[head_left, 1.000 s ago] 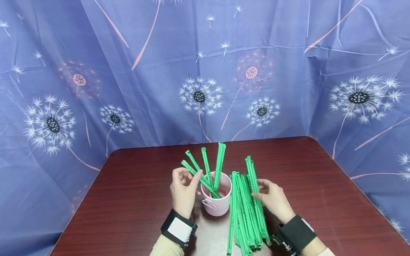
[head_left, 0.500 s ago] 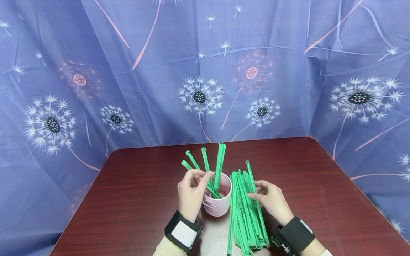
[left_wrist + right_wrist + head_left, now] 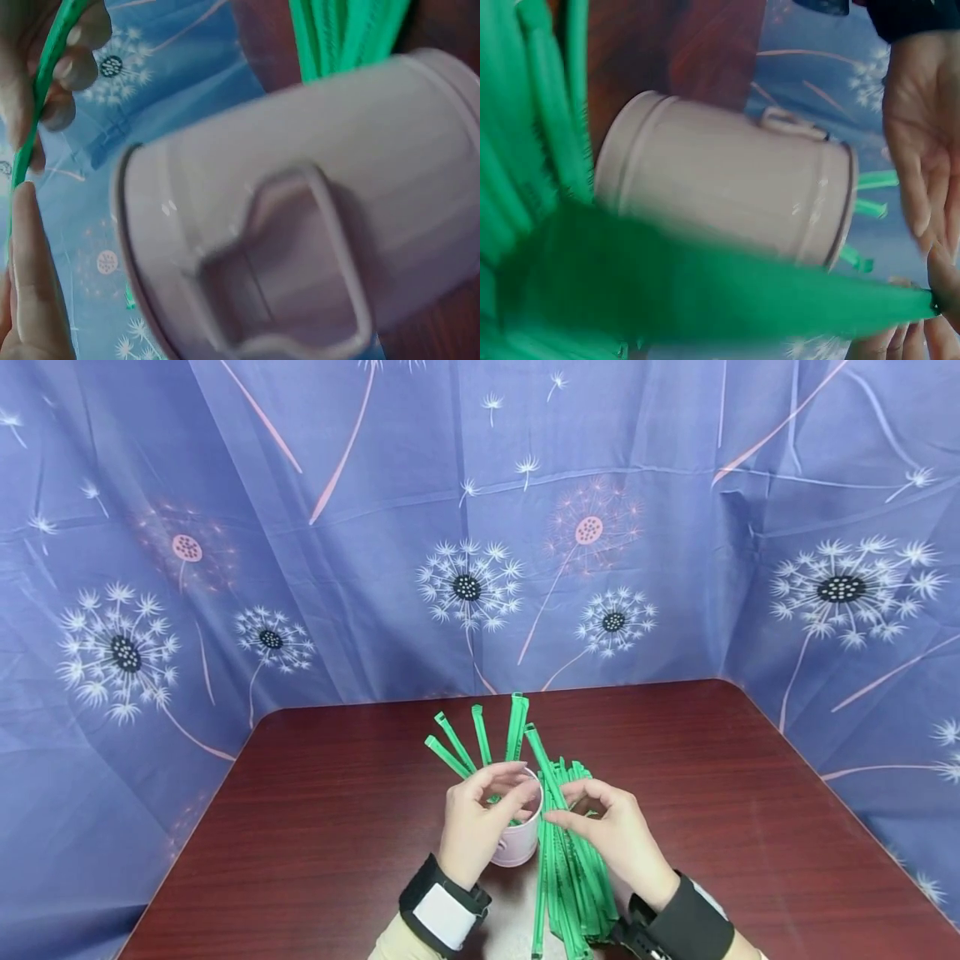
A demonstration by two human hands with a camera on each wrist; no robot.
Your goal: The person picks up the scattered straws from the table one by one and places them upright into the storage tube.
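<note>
My right hand (image 3: 618,831) pinches one green wrapped straw (image 3: 546,768) between thumb and fingers, tilted over the pile. In the right wrist view this straw (image 3: 795,296) runs blurred across the front to the fingers. My left hand (image 3: 480,814) is over the pink bucket (image 3: 516,847), its fingers loosely bent with nothing held. The left wrist view has one straight left finger (image 3: 37,285) close to the held straw (image 3: 46,75); whether they touch is unclear. Several green straws (image 3: 480,731) lean in the bucket, their lower parts hidden by the left hand.
A pile of green wrapped straws (image 3: 573,877) lies right of the bucket on the dark red table (image 3: 322,827). A blue curtain (image 3: 360,610) with dandelion prints hangs behind and at both sides. Black wristbands (image 3: 686,927) are on both wrists.
The left hand has moved right, from the leaning straws to over the bucket. The right hand has moved left, bringing one straw from the pile's right side towards the bucket.
</note>
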